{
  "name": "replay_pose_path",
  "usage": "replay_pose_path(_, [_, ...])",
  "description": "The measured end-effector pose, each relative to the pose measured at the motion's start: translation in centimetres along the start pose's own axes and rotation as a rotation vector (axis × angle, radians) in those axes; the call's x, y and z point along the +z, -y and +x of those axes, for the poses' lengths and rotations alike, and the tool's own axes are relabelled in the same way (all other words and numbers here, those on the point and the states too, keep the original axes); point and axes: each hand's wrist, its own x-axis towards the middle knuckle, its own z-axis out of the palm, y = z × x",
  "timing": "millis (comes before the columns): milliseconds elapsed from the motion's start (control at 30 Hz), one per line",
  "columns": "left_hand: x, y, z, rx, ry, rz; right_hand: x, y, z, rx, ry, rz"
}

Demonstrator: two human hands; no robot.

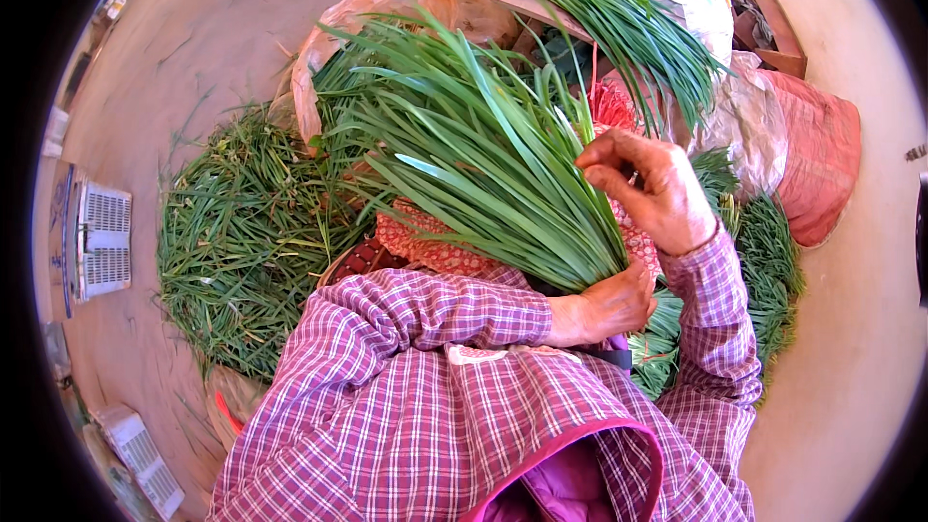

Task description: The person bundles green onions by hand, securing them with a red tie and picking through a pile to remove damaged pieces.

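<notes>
A thick bunch of garlic chives (483, 150) lies across my lap, its long flat leaves fanning out to the upper left. My left hand (609, 307) is closed round its stem end, close to my body. At the right edge of the leaves is my right hand (652, 184), thumb and forefinger pinched together. Whatever sits between those fingertips is too small to tell. Beneath the bunch shows a red patterned cloth (425, 242).
A heap of loose green leaves (256, 242) spreads over the floor at my left. Tied chive bundles (768, 275) lie at my right. More chives (628, 24) rest on a board ahead, near red ties (614, 104) and a red sack (817, 155). White crates (103, 240) stand leftward.
</notes>
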Motion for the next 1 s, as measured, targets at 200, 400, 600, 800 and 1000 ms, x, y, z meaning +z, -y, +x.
replay_pose_path(200, [5.0, -1.7, -0.3, 0.073, 0.083, 0.014, 3.5, 0.2, -0.3, -0.112, 0.105, -0.140])
replay_pose_path(400, [7.3, -2.0, -1.4, -0.087, 0.042, -0.833, 5.8, 0.5, -0.9, -0.039, 0.058, -0.359])
replay_pose_path(600, [-1.7, 2.7, -2.5, -0.142, 0.426, -1.190, 6.3, 0.0, -0.9, -0.001, -0.033, -0.455])
replay_pose_path(800, [6.6, -1.0, -4.8, -0.124, 0.121, -1.253, 7.1, 1.0, -0.2, -0.031, -0.016, -0.516])
replay_pose_path(1000, [7.7, -1.2, -4.5, -0.078, 0.093, -1.180, 7.3, 0.7, -1.1, 0.015, -0.033, -0.542])
